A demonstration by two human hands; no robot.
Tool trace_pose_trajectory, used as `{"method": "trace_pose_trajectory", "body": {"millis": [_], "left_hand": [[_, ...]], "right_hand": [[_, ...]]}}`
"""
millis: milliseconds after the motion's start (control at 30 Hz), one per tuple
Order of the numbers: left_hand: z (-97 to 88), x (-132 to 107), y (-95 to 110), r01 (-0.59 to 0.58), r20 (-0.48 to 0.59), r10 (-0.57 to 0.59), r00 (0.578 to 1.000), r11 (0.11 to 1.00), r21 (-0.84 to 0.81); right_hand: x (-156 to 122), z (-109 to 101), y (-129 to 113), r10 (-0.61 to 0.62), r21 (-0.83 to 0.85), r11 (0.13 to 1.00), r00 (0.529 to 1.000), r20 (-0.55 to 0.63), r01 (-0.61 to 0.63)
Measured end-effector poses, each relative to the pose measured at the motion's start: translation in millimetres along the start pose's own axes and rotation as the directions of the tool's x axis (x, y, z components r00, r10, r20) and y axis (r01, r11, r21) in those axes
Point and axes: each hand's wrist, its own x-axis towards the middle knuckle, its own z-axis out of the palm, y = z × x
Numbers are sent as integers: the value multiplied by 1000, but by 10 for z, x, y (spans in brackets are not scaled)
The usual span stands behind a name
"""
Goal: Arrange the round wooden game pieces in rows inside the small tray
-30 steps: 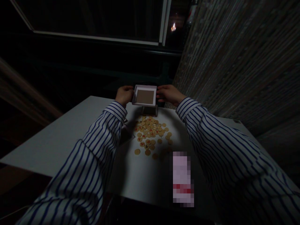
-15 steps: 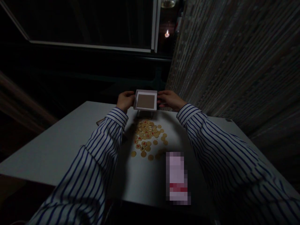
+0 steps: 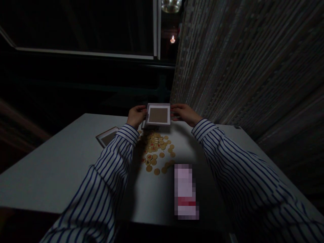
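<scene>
A shallow square white box (image 3: 158,115) with a brown inner panel is held up over the far part of the table. Along its left side, the fingers of my left hand (image 3: 136,116) are closed on the edge. My right hand (image 3: 186,114) grips the opposite side, its fingers fairly straight. Beneath and nearer to me lies a loose heap of round wooden Chinese chess pieces (image 3: 154,145). Some show red or dark characters, others look plain. The shadow of my arms darkens part of the heap.
Left of the heap, partly behind my left sleeve, lies another shallow box part (image 3: 107,136). A blurred-out pinkish-white item with a red band (image 3: 185,185) is on the white table (image 3: 63,162) near me. A string curtain (image 3: 227,60) hangs at the right.
Both hands and the box sit slightly lower in view. My view has shifted a little to the right, and the box part at left shows more from behind my sleeve.
</scene>
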Motion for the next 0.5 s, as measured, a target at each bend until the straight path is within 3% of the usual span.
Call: {"method": "trace_pose_trajectory", "body": {"millis": [167, 500], "left_hand": [[56, -34, -84, -1, 81, 4, 997, 999, -34], [201, -118, -237, -21, 138, 22, 990, 1000, -5]], "right_hand": [[-61, -85, 73, -21, 2, 1000, 1000, -13, 21], [-224, -234, 245, -44, -34, 998, 999, -23, 44]]}}
